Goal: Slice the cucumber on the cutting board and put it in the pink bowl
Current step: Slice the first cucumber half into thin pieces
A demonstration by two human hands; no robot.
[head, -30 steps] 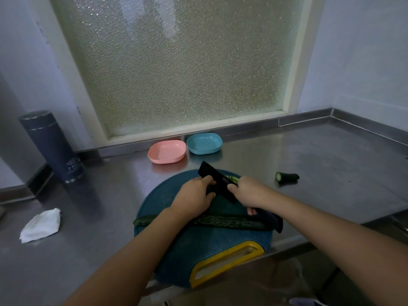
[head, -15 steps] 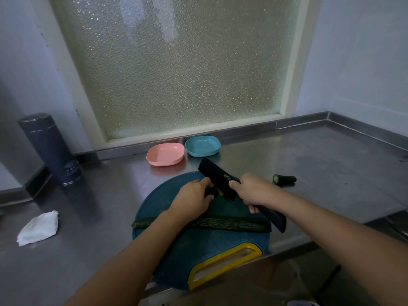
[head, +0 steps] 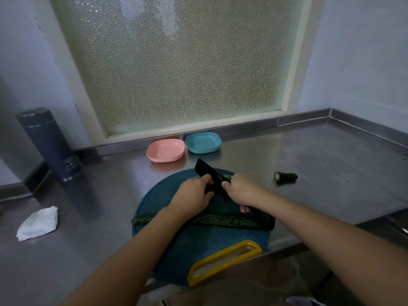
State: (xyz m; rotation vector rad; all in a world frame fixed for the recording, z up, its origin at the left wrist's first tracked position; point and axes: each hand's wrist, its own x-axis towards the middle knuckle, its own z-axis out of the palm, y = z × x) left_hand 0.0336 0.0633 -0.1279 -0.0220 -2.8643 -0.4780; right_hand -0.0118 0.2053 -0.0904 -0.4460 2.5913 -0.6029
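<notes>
A round blue cutting board [head: 220,244] with a yellow handle lies at the counter's front edge. My right hand [head: 245,191] grips a black knife [head: 209,175] whose blade is down on a cucumber piece [head: 227,178] at the board's far side. My left hand [head: 192,198] holds that piece down just left of the blade, fingers curled over it. A long cucumber strip [head: 223,221] lies across the board under my forearms. The pink bowl [head: 165,150] sits beyond the board, with nothing in it.
A blue bowl [head: 203,142] stands right of the pink one. A cut cucumber end [head: 285,176] lies on the steel counter to the right. A dark flask [head: 49,144] stands at the back left, and a crumpled white cloth [head: 38,223] lies at the left.
The knife rose off the cucumber piece half a second ago and has come back down onto it. My left hand has stayed on the piece.
</notes>
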